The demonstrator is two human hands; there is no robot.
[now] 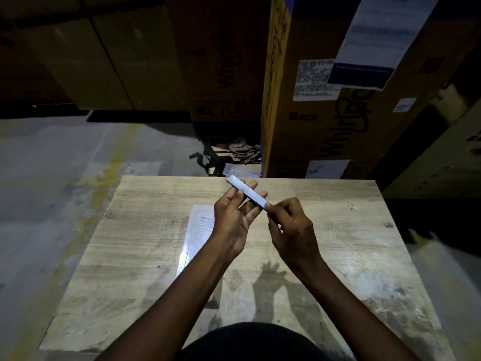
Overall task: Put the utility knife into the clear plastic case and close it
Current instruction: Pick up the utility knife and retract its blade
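The utility knife (246,192), a slim silver bar, is held in the air above the far half of the wooden table (338,243). My left hand (235,217) cradles its far part across the fingers, palm up. My right hand (289,225) pinches its near end between thumb and fingertips. The clear plastic case (194,238) lies flat on the table below and left of my left hand; my left wrist and forearm hide its right part. Whether the case stands open or closed I cannot tell.
Tall cardboard appliance boxes (312,100) with paper labels stand close behind the table. Dark straps and rags (234,155) lie on the floor at their foot. Concrete floor (52,178) with a yellow line runs along the left.
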